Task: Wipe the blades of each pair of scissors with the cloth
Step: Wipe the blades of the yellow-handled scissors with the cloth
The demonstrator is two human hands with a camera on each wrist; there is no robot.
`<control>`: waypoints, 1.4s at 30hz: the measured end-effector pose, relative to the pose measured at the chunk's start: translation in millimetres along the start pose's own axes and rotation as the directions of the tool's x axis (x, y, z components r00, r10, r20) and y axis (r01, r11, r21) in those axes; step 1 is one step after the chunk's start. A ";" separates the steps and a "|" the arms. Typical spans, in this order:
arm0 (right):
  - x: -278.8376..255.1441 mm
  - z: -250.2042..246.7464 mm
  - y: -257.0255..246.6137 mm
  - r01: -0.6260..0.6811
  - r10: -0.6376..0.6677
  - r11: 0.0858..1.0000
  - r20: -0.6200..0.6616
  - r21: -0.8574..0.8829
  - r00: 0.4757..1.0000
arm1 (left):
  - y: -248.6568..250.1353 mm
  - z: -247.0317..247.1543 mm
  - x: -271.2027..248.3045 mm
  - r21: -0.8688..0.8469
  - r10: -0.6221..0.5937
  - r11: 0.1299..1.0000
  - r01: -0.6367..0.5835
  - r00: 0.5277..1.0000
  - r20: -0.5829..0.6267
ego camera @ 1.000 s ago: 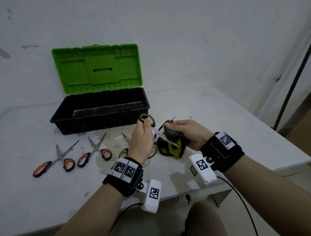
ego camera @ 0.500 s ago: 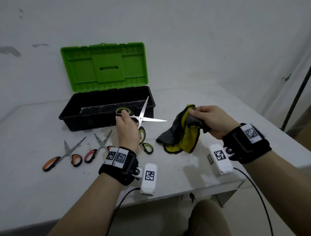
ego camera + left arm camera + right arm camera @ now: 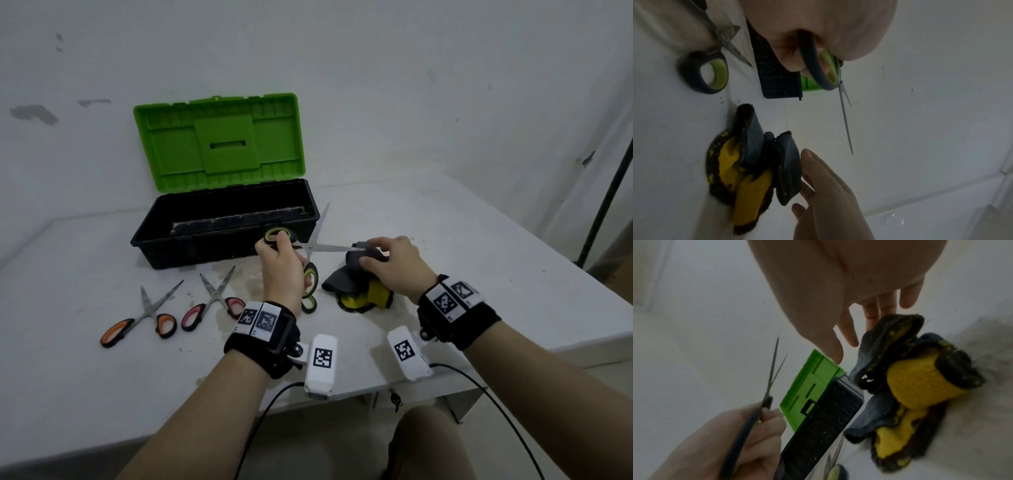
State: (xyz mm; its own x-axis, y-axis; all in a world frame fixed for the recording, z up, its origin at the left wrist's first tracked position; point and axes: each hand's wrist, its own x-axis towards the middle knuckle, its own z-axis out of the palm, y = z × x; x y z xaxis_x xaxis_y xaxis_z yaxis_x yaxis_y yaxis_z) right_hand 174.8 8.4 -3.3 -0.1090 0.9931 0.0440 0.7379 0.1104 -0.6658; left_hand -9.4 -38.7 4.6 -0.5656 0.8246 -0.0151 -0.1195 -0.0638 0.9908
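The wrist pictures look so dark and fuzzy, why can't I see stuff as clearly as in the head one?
Head view: even, bright light, so the green-handled scissors in the left hand look sharp. Left wrist view: dim and grainy, the close-up hand is soft, and the cloth looks murky. Right wrist view: dim too, with smeared edges on the right hand and on the toolbox, which looks tipped over.

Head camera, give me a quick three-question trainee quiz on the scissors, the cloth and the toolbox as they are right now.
1. True or false: the lid of the toolbox is shut.
2. Multiple choice: the cloth lies A) on the table, B) inside the toolbox, C) draped over a blade.
3. Short answer: what colour lines the handles of the scissors held up in the left hand?

Key: 1 false; 2 A; 3 green.
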 end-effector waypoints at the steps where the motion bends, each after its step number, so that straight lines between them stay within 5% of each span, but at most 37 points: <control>1: -5.7 2.0 -5.1 0.013 -0.014 0.998 -0.017 -0.061 1.000 | 1.2 0.5 -0.2 -0.005 -0.001 1.000 0.000 1.000 -0.010; 4: -22.5 6.3 -20.2 0.089 -0.093 0.986 -0.020 -0.139 0.995 | 2.7 3.3 -1.4 -0.004 -0.004 1.000 0.004 1.000 -0.025; 8: -33.7 12.3 -32.3 0.061 -0.130 0.933 0.174 0.355 0.976 | -1.8 8.5 -2.4 0.005 -0.010 1.000 0.010 0.999 -0.039; 14: -32.8 17.9 -39.9 0.021 -0.103 0.859 0.131 0.512 0.986 | -7.8 8.1 -4.7 0.017 0.004 1.000 -0.005 0.999 0.039; 18: -25.6 6.3 -36.0 0.056 -0.104 0.876 0.074 0.478 0.992 | -7.6 -13.7 4.1 0.053 0.055 0.997 -0.059 0.995 0.078; 24: -17.9 12.2 -37.7 0.142 -0.118 0.907 -0.084 0.397 0.989 | -5.7 -30.5 3.8 0.197 -0.029 0.980 -0.036 0.948 0.316; 30: -16.5 19.8 -42.4 0.176 -0.134 0.922 -0.144 0.344 0.981 | -4.1 -37.1 3.4 0.212 0.028 0.972 -0.097 0.951 0.308; 42: -19.4 21.9 -56.4 0.196 -0.094 0.897 -0.264 0.396 0.960 | -6.5 -23.6 -6.6 0.053 -0.070 0.997 0.057 0.951 0.300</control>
State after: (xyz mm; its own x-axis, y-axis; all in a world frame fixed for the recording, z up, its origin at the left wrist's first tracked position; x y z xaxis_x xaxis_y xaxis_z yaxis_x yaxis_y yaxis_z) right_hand 120.7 -18.0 17.1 0.0021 0.9536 0.3011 0.3767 0.2782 -0.8836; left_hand -24.1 -57.0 -4.9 -0.2852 0.9575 -0.0436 -0.1084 0.0129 0.9940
